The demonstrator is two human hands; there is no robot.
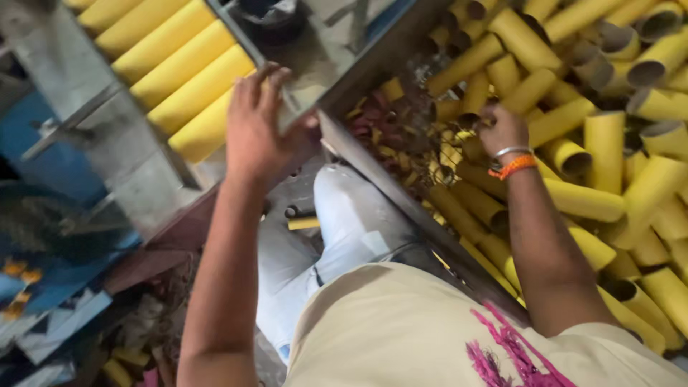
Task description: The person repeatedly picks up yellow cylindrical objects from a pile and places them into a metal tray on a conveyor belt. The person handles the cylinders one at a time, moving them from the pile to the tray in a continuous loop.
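A cluttered workshop bench of grey metal [136, 172]. The left hand [261, 129] lies spread, fingers released, on the nearest long yellow cardboard tube [204, 129] of the tray row. At three o'clock, the right hand [502, 129] reaches into the bin of short yellow cardboard tubes [609, 143]; its grip cannot be told.

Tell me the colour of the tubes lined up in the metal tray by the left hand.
Yellow. The tubes show best in the head view, beside the left hand.
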